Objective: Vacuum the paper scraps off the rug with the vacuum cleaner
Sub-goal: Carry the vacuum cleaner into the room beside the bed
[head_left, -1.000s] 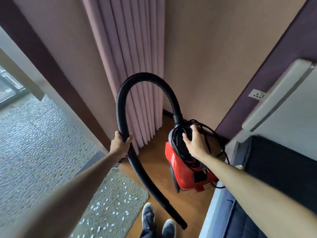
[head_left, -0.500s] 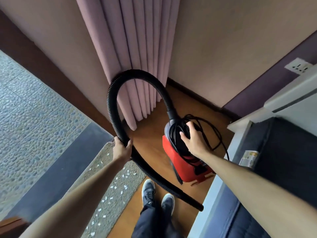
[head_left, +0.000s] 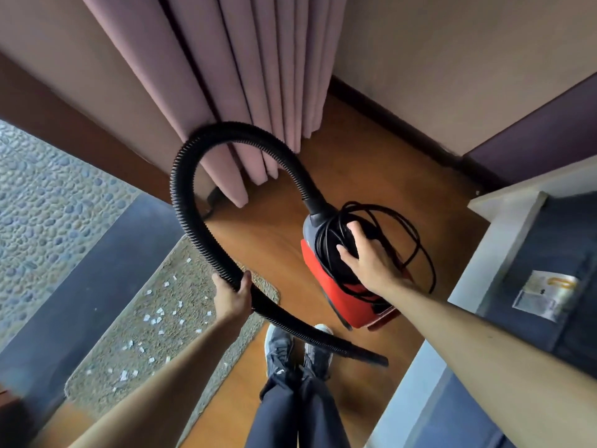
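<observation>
A: Hands?
B: Left hand [head_left: 233, 297] closed round ribbed black hose [head_left: 193, 221]; right hand [head_left: 366, 258] spread on red canister vacuum cleaner [head_left: 339, 286], its top hidden under coiled black cord [head_left: 403, 234].
A: Floor?
B: White paper scraps [head_left: 155, 316] on speckled beige rug [head_left: 135, 334], wooden floor [head_left: 371, 169], pink curtain [head_left: 252, 76].

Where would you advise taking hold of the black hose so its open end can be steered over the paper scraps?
Grip the hose lower down, on the smooth rigid end section near the shoes, coming from above. The left hand holds the ribbed flexible part, which would probably bend rather than aim the tip at the scraps on the rug.
</observation>
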`<action>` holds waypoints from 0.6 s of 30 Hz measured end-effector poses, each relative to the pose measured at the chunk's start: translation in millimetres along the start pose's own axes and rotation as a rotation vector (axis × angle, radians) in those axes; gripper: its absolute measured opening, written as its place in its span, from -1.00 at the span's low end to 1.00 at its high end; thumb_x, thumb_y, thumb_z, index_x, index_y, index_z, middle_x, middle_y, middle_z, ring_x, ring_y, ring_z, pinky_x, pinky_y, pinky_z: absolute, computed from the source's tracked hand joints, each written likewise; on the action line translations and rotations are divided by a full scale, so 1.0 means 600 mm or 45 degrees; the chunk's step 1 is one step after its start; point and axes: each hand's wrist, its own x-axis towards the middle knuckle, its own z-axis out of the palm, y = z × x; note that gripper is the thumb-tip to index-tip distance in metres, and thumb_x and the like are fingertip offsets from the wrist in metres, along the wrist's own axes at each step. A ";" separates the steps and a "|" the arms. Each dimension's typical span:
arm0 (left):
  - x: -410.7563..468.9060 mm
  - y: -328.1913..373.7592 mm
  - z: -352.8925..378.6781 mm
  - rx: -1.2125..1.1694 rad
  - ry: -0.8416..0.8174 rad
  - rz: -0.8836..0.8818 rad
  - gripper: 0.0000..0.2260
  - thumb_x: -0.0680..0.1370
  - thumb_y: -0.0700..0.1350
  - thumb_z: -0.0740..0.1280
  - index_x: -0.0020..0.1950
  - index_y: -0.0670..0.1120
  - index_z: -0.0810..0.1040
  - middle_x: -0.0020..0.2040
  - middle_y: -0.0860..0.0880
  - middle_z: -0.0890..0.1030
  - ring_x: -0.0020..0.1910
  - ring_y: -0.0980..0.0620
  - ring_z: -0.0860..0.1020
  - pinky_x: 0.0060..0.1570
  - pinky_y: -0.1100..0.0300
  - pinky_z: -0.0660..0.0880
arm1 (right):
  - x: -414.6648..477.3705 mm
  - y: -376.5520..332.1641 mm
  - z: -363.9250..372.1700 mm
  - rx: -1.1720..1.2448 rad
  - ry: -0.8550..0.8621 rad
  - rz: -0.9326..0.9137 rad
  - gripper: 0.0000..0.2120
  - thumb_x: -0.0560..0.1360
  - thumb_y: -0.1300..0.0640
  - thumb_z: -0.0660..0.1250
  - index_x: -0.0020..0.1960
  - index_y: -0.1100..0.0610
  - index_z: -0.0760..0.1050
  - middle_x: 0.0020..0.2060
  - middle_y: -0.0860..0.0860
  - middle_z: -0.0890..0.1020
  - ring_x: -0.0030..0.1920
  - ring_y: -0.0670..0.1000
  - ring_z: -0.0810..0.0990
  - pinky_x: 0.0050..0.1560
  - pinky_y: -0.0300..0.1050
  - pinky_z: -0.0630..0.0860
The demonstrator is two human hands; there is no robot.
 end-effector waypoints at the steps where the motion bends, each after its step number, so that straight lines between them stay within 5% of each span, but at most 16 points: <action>1: 0.011 -0.008 0.014 -0.002 0.009 -0.003 -0.19 0.52 0.20 0.37 0.59 -0.06 0.01 0.53 -0.25 0.27 0.40 -0.27 0.42 0.29 -0.25 0.46 | 0.010 0.014 0.016 -0.009 -0.002 0.009 -0.66 0.61 0.01 0.23 0.31 0.14 0.30 -0.44 -0.02 0.42 -0.46 0.01 0.41 -0.35 0.01 0.45; 8: 0.115 -0.095 0.087 -0.007 0.046 -0.109 -0.19 0.58 0.07 0.34 0.62 -0.07 -0.13 0.59 -0.17 0.15 0.46 -0.26 0.35 0.27 -0.21 0.49 | 0.063 0.089 0.127 -0.044 -0.050 0.045 -0.66 0.61 0.03 0.23 0.31 0.14 0.28 -0.47 -0.06 0.34 -0.52 -0.05 0.32 -0.53 -0.13 0.24; 18: 0.248 -0.191 0.172 0.086 0.015 -0.153 -0.12 0.51 0.27 0.31 0.61 0.03 -0.16 0.60 -0.19 0.12 0.48 -0.25 0.32 0.36 -0.22 0.40 | 0.150 0.188 0.225 0.013 -0.111 0.005 -0.68 0.61 0.06 0.24 0.30 0.15 0.29 -0.48 -0.03 0.36 -0.50 -0.04 0.35 -0.40 -0.01 0.33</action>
